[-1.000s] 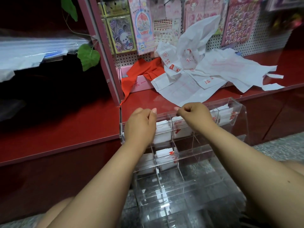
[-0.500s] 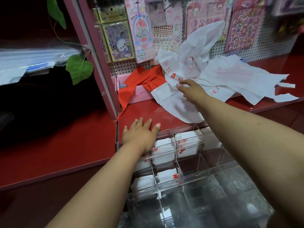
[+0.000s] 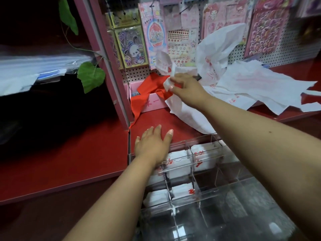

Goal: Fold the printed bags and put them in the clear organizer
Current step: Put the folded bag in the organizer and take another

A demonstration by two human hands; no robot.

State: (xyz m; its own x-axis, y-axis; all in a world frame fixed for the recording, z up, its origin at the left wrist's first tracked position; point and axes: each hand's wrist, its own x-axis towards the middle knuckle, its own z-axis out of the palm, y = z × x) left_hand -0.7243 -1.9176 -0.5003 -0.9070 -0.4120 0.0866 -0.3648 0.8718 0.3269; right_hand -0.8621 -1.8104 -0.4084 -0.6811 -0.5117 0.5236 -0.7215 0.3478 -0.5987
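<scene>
Printed bag (image 3: 166, 72) in right hand (image 3: 187, 89)

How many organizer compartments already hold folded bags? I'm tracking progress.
4 visible: two in the organizer's far row, two in the next row nearer. The left hand may hide another.

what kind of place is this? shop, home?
Most likely a small stationery or gift shop. Packaged sticker sheets hang on a pegboard above a red counter, and a loose pile of printed carrier bags lies there beside a clear organizer.
</scene>
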